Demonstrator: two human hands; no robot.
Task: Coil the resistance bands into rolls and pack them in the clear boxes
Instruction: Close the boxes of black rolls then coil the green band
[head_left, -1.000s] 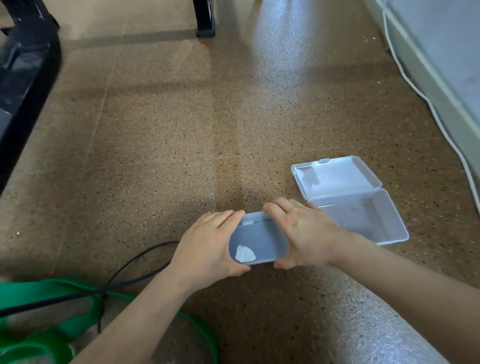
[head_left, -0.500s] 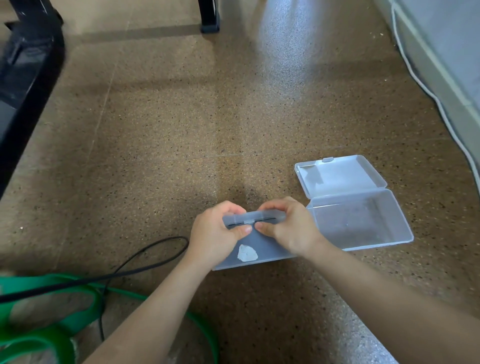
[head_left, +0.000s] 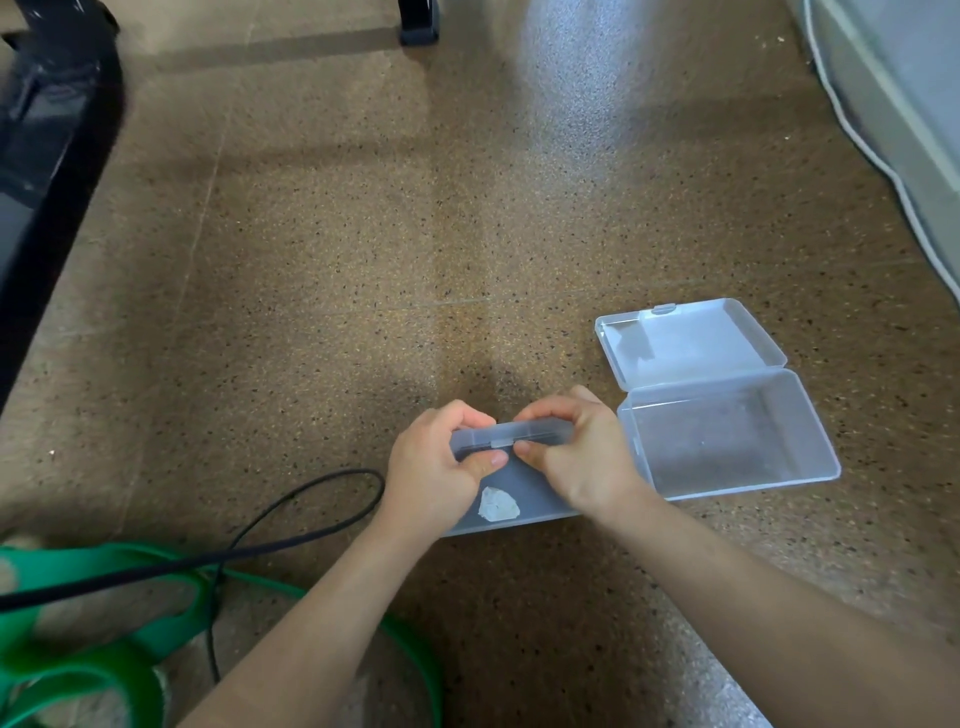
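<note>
Speckled brown floor (head_left: 363, 260) fills my feed. Nearest the camera, at the lower left, I see flat green rubber resistance bands (head_left: 78, 566) lying loose and uncoiled, with a thin black cable (head_left: 358, 471) looping across them. Beyond them the left hand (head_left: 439, 470) and right hand (head_left: 579, 457) both grip a small closed clear plastic box (head_left: 519, 488). The fingers curl over its far latch edge and the thumbs press the front beside the tab. A white scrap (head_left: 497, 504) shows on or inside it; I cannot tell which. Just to its right a second clear plastic box (head_left: 727, 452) sits open on the floor, its hinged lid (head_left: 685, 343) laid back. Farthest off stand a black furniture leg (head_left: 418, 23) and a white cord (head_left: 852, 136) along the wall.
</note>
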